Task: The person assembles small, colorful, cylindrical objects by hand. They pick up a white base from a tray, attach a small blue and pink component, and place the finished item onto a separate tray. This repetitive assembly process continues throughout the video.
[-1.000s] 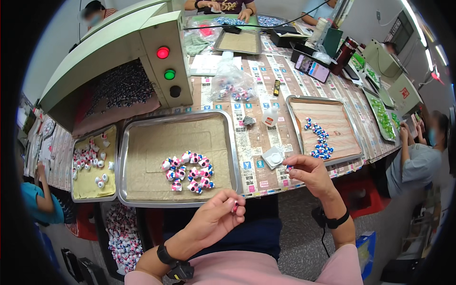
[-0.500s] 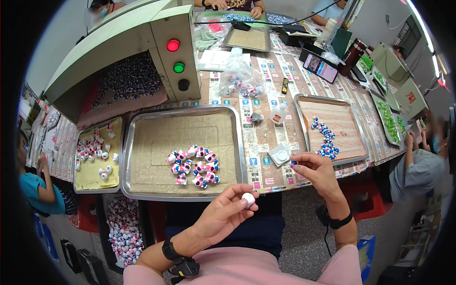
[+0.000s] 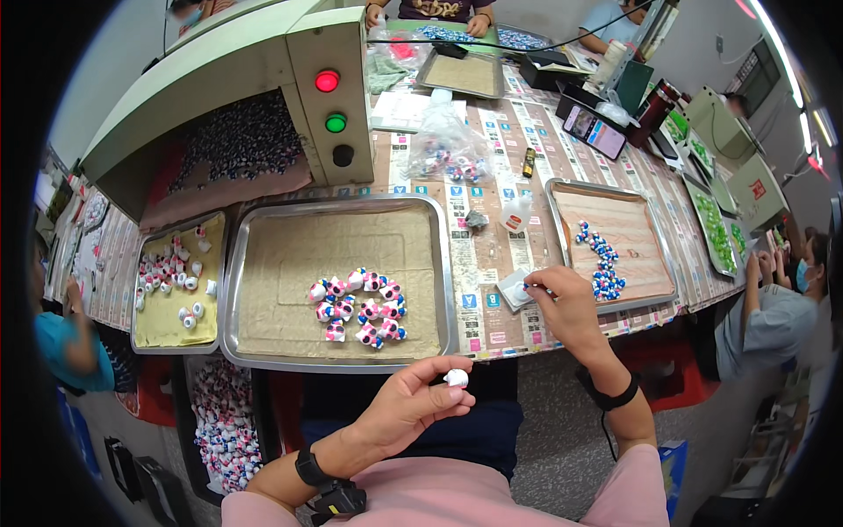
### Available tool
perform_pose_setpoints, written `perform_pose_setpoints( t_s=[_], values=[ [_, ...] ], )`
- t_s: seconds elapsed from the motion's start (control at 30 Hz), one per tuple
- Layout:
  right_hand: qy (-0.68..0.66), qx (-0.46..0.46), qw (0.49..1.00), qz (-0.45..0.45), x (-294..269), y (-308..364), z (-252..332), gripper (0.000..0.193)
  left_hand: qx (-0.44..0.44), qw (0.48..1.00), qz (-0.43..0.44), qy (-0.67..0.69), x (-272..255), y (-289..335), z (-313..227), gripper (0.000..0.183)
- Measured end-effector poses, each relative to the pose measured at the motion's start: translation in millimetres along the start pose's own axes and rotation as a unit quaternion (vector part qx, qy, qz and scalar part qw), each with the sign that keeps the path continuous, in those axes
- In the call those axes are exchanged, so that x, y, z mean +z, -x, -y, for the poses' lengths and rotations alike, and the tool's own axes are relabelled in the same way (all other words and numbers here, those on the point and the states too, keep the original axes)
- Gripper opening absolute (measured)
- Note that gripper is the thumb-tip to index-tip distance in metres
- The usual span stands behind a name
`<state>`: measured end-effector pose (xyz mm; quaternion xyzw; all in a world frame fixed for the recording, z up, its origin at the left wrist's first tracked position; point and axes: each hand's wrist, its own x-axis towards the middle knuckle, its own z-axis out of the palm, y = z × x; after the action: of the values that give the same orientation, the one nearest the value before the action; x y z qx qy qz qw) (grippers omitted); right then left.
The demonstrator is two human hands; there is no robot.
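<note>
My left hand [image 3: 406,402] holds a small white figurine piece [image 3: 456,379] between thumb and fingers, just in front of the table edge. Over a small white square dish [image 3: 512,299], my right hand [image 3: 569,307] pinches a tiny blue part [image 3: 529,286], mostly covered by the fingertips. To the left, a large metal tray [image 3: 351,233] carries several white, pink and blue figurines [image 3: 384,309]. Right of my right hand, a cloth-lined tray [image 3: 632,228] holds a curved row of small blue, white and red parts [image 3: 604,259].
A box-shaped machine [image 3: 305,57] with red and green lamps stands back left. Beside it lies a yellow-lined tray [image 3: 158,334] of white and pink pieces, above a full bin [image 3: 226,430]. A small bottle [image 3: 515,213], plastic bag [image 3: 448,149] and phone [image 3: 594,127] sit farther back. Other people work around.
My right hand has moved left and slightly toward the far side, bringing the blue part to the white dish. In my left hand, the white piece has turned and shifted slightly down.
</note>
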<state>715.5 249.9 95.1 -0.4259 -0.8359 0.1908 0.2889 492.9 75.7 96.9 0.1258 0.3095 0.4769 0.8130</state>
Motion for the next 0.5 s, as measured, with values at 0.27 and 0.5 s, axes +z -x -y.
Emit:
perform_pose_setpoints(
  t_s=[0.27, 0.5],
  values=[
    [0.051, -0.037, 0.998, 0.0, 1.1, 2.1, -4.0, 0.01, 0.021, 1.0, 0.005, 0.015, 2.6, -3.6, 1.7, 0.031],
    [-0.066, -0.007, 0.998, -0.001, -6.8, 18.1, 26.6, 0.012, 0.007, 1.0, -0.001, 0.012, 5.5, -7.2, 2.0, 0.037]
  ],
)
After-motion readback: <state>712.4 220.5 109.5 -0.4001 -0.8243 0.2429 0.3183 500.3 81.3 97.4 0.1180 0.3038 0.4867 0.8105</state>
